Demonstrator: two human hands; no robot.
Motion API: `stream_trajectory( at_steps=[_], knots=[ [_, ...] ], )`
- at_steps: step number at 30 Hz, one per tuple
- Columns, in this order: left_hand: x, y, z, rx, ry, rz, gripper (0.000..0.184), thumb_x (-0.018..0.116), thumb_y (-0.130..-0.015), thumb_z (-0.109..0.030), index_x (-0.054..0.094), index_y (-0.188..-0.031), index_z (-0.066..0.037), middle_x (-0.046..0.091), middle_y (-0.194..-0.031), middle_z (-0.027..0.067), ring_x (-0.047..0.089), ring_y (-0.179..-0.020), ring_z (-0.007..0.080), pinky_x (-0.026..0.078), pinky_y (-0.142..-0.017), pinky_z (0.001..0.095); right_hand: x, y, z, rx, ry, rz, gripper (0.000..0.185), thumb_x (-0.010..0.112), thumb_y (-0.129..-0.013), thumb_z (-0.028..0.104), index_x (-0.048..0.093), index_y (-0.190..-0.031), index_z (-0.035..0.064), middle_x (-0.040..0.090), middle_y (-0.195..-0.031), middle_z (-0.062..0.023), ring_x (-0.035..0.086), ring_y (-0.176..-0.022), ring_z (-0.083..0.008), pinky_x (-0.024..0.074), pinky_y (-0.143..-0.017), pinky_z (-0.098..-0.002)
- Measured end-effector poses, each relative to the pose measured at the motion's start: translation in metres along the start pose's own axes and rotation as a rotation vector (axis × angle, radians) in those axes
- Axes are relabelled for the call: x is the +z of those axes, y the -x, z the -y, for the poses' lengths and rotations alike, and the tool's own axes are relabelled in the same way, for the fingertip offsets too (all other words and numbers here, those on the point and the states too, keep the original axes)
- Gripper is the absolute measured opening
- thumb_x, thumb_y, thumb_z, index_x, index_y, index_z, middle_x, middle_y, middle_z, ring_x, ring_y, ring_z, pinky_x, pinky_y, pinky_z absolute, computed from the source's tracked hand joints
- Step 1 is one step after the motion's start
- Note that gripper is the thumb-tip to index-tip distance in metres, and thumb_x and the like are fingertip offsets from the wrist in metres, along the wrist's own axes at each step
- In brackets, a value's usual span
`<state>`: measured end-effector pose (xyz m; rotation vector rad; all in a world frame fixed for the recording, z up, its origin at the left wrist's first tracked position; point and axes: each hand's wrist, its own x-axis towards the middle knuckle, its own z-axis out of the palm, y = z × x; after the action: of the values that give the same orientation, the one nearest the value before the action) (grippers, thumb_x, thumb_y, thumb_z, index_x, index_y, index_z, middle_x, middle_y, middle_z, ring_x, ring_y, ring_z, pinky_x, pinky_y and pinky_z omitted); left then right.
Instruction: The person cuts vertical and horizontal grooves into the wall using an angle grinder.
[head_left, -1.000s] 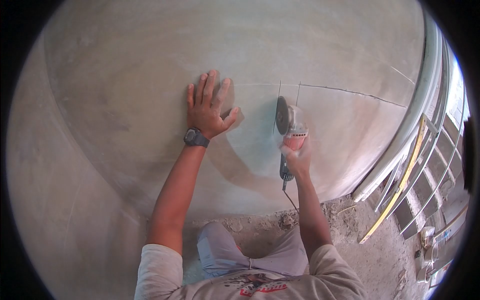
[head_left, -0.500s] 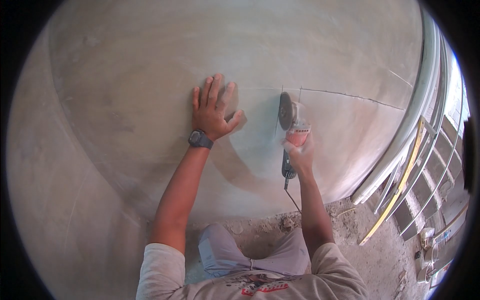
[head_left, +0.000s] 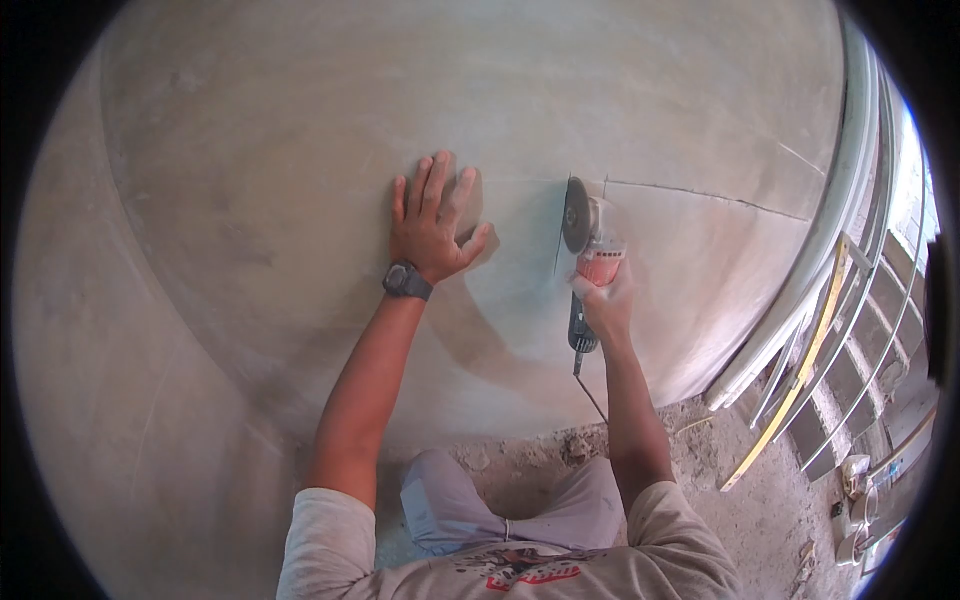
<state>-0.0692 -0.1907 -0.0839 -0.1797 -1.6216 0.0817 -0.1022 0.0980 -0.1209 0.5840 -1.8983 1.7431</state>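
While one angle grinder (head_left: 599, 265) and one wristwatch (head_left: 407, 281) are present, the right hand (head_left: 608, 300), right of centre, is closed around the grinder's body, disc at a vertical line. The left hand (head_left: 432, 235), near centre, lies open, fingers slightly parted, against the wall (head_left: 300, 180) (nothing grasped). One yellow bar (head_left: 800, 380) leans lower right.

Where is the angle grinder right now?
In the head camera view, the angle grinder is right of centre, in the right hand, its disc at the vertical line cut in the wall.
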Motion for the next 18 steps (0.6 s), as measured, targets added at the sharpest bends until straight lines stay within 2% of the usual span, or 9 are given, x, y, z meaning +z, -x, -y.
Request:
stream_trajectory(
  at_steps=[12, 15, 18],
  knots=[
    [-0.003, 0.006, -0.007, -0.014, 0.003, -0.004, 0.081, 0.076, -0.082, -0.05, 0.052, -0.155, -0.026, 0.04, -0.167, 0.012, 0.037, -0.153, 0.0321, 0.02, -0.126, 0.0571, -0.005, -0.003, 0.001, -0.06, -0.015, 0.033, 0.051, 0.082, -0.075, 0.015, 0.057, -0.117, 0.0019, 0.065, -0.1, -0.007, 0.063, -0.088, -0.0169, 0.0526, -0.079, -0.0333],
    [-0.004, 0.007, -0.007, -0.016, 0.013, 0.002, 0.081, 0.076, -0.082, -0.05, 0.052, -0.155, -0.026, 0.039, -0.166, 0.0125, 0.037, -0.154, 0.0327, 0.02, -0.126, 0.0575, -0.005, -0.002, -0.001, -0.088, 0.006, -0.003, 0.041, 0.08, -0.078, 0.01, 0.062, -0.114, 0.0025, 0.066, -0.095, -0.0044, 0.063, -0.081, -0.0138, 0.0511, -0.072, -0.0307],
    [-0.004, 0.009, -0.008, -0.017, 0.018, 0.004, 0.081, 0.076, -0.082, -0.049, 0.051, -0.155, -0.026, 0.039, -0.167, 0.0127, 0.036, -0.154, 0.0334, 0.02, -0.126, 0.0581, -0.007, -0.003, 0.0, -0.061, -0.042, 0.042, 0.047, 0.082, -0.076, 0.013, 0.057, -0.115, 0.002, 0.065, -0.099, -0.0068, 0.063, -0.086, -0.0167, 0.0522, -0.079, -0.0327]
  ],
)
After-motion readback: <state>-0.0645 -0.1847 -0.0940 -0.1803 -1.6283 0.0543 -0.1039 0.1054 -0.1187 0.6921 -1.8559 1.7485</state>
